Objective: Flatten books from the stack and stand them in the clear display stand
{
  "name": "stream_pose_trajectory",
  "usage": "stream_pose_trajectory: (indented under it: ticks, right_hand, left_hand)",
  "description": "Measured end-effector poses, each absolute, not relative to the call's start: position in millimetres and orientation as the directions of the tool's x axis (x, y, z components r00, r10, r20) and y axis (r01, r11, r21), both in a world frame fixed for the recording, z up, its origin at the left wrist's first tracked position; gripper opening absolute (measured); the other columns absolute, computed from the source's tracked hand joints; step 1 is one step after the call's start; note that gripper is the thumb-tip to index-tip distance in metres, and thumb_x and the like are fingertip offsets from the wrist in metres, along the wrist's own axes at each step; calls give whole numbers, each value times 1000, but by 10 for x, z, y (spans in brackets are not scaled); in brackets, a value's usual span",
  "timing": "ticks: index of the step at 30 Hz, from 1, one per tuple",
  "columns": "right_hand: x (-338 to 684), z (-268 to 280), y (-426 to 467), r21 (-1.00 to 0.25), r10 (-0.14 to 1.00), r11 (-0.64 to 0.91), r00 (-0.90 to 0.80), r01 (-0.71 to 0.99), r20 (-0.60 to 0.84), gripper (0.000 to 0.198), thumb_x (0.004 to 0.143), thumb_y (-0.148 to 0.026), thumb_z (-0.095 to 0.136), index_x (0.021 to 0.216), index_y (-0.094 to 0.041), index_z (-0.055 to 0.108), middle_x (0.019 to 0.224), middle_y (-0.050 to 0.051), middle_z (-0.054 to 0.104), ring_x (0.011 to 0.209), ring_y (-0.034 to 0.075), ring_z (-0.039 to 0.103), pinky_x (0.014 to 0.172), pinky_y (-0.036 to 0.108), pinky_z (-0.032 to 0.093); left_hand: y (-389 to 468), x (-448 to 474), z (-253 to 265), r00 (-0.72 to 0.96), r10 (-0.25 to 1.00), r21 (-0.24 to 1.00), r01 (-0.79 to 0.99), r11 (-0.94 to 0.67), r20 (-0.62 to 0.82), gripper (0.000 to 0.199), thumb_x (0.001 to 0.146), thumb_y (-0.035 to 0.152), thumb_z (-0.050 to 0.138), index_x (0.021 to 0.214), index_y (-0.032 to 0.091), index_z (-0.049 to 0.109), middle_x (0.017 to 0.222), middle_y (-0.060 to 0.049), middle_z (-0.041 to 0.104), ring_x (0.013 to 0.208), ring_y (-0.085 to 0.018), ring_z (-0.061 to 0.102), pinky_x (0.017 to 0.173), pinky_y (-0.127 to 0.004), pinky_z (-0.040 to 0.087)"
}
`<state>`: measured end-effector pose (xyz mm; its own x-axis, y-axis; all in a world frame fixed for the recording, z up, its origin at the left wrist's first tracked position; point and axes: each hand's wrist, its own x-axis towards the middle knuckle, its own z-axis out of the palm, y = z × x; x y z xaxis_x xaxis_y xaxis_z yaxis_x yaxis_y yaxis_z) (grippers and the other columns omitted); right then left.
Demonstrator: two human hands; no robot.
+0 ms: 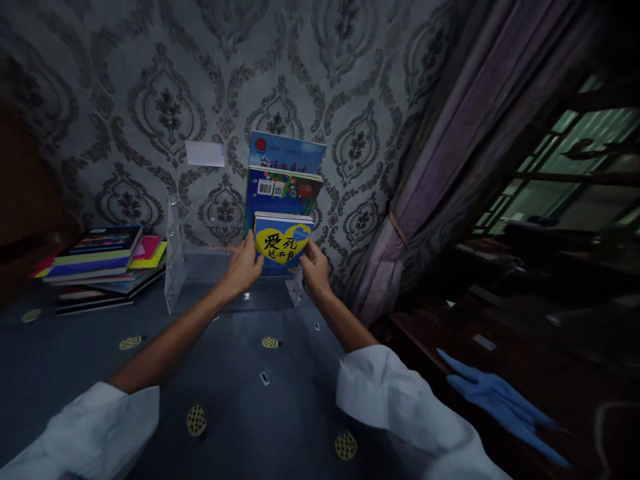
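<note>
A small blue book (281,245) with a yellow heart on its cover is upright between my hands. My left hand (243,263) grips its left edge, thumb on the front cover. On the opposite edge, my right hand (317,268) is closed round the lower corner. Behind it stand a taller dark blue book (280,193) with a barcode and a light blue book (287,152), stepped upward. The books are at the right part of a clear acrylic rack (200,267); whether the small one rests on it is hidden.
Stacked books (95,260) lie left of the rack. Several yellow spotted pieces (270,343) and small tags (265,379) dot the blue tabletop (230,413). A purple curtain (400,227) hangs at right, above a blue glove (495,393). White paper (205,153) is on the patterned wall.
</note>
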<state>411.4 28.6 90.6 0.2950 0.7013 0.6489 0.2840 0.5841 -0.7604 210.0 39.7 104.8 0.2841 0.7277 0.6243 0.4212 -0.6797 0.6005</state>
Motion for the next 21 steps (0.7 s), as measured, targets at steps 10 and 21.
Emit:
stream_pose_trajectory:
  ticks: [10,21]
  right_hand:
    - [3978,388,-574,-876,866,421,183,234,465,16,67,-23,50,68,-20,66,68,4,69,70,20,65,72,33,54]
    - [3067,117,-949,-943,881,299,-422,149,213,18,65,-21,45,52,-21,57,53,-1,58,54,14,53,57,25,40]
  left_hand:
    - [-75,1295,611,262,787,578,557,-596,559,63,91,31,48,149,12,32,136,-19,60,127,-30,60,104,-48,50]
    - [-153,-429,452,54,784,255,930,-265,618,41,92,24,39,130,15,52,134,-16,59,132,-30,50,114,-49,38]
